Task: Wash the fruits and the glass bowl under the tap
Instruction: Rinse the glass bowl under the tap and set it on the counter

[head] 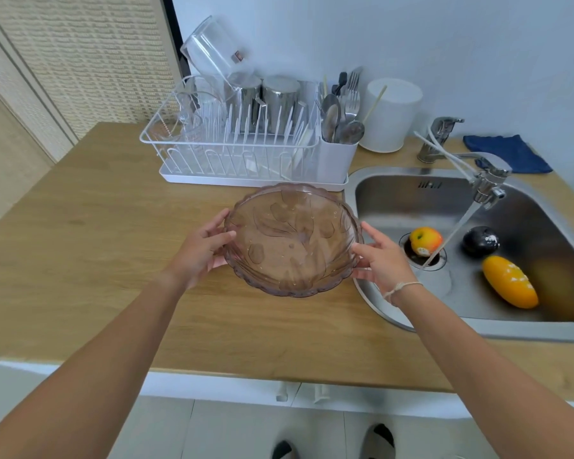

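Note:
A brown-tinted glass bowl [292, 240] with a scalloped rim is held over the wooden counter, just left of the sink. My left hand [203, 250] grips its left rim and my right hand [380, 260] grips its right rim. In the steel sink [527, 207] lie a red-yellow apple [425, 240] on the drain, a dark round fruit [480, 241] and an orange-yellow mango [509, 281]. Water runs in a thin stream from the tap [486, 187] down to the drain beside the apple.
A white dish rack [232, 150] with glasses, steel cups and a cutlery holder stands behind the bowl. A white container [390, 114] sits beside it. A blue cloth [507, 154] lies behind the tap. The wooden counter [80, 260] extends to the left.

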Demonstrator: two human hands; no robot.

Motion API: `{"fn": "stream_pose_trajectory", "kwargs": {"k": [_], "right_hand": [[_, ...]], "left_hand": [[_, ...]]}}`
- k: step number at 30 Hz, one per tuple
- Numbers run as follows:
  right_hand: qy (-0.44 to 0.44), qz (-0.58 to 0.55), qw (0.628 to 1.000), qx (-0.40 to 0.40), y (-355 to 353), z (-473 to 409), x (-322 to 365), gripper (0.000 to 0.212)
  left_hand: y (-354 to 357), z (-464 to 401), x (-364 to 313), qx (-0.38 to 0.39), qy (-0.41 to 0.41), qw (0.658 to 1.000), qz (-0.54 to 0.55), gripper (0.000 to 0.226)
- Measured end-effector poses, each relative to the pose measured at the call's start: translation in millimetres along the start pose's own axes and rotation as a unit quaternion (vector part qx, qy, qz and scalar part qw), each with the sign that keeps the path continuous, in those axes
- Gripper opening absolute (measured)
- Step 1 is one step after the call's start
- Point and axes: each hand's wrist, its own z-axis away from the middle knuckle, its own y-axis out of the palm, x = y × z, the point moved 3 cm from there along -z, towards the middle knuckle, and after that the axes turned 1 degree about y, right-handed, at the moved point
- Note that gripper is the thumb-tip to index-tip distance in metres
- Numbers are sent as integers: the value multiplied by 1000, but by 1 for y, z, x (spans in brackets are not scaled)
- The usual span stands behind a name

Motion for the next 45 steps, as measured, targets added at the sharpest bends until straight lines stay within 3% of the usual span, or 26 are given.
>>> {"fn": "stream_pose_trajectory", "kwargs": {"k": [28,32,38,41,43,45], "right_hand": [[-6,-74,997,20,-3,-2,-10,52],[-5,-86,996,10,-12,-1,-10,52],[-18,-84,996,-18,-32,0,-14,48],[-17,-62,997,-30,-38,-1,-16,46],[-27,-85,993,-83,-123,-6,-13,45],[-23,-64,993,-92,-134,-10,-21,42]], "left_hand": [[0,3,4,-34,-4,999,12,59],[5,6,-8,-68,38,992,-101,57],[14,14,-42,-152,152,926,-311,49],[24,16,-55,-141,186,915,-330,46],[120,-9,-63,-80,211,910,-348,44],[132,-4,-70,-70,216,912,-341,43]]}}
